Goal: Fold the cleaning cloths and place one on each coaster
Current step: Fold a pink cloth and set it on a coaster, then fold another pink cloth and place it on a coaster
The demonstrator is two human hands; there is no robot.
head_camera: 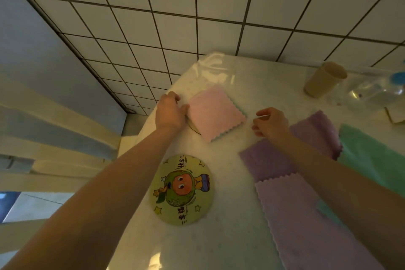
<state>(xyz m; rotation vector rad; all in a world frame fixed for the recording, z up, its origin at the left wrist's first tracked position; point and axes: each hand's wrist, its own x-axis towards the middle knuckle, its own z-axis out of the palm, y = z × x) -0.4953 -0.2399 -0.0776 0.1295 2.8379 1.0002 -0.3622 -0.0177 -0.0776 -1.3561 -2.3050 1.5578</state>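
A folded pink cloth (215, 114) with a green edge showing lies on a coaster (193, 127), which is almost wholly hidden beneath it. My left hand (169, 110) touches the cloth's left edge with thumb and fingers. My right hand (270, 123) hovers just right of the cloth, fingers loosely curled, holding nothing. A round coaster with a cartoon fruit figure (182, 189) lies bare nearer to me. A purple cloth (285, 158) lies spread under my right forearm, a lighter purple one (304, 221) overlaps it, and a green cloth (372, 155) lies further right.
A beige cup (324, 79) stands at the back right beside a clear plastic bag (372, 92) with a blue item. The white table (219, 237) ends at its left edge, with tiled floor beyond. A small pale box (395, 114) sits at the far right.
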